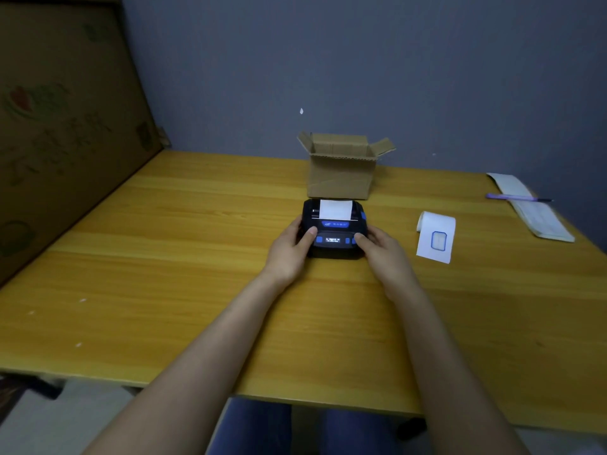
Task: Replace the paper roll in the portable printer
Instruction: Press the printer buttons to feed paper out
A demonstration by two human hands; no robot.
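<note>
1. Fingers: left hand [290, 249] wraps the left side of the portable printer [334, 228], thumb [310, 232] laid on the top face by a blue button. Remaining fingers curl round the far side, mostly hidden.
2. Right hand [382, 251] mirrors it on the right side, thumb pressed on the top near another blue button; other fingers tucked against the casing, spread not readable.
3. Printer sits flat on the wooden table [197, 257], mid-table, small display lit on the near face.
4. White paper strip [335, 208] stands up out of the slot at the printer's far edge.
5. Open cardboard box [341, 169] just behind the printer, flaps up.
6. Loose paper roll [435, 236] to the right, apart from the printer, partly unrolled, blue rectangle marked on the sheet.
7. Farther right: notebook [532, 208] with a purple pen [515, 198] lying across it.
8. Large cardboard sheet [59, 126] leans along the table's left side.
</note>
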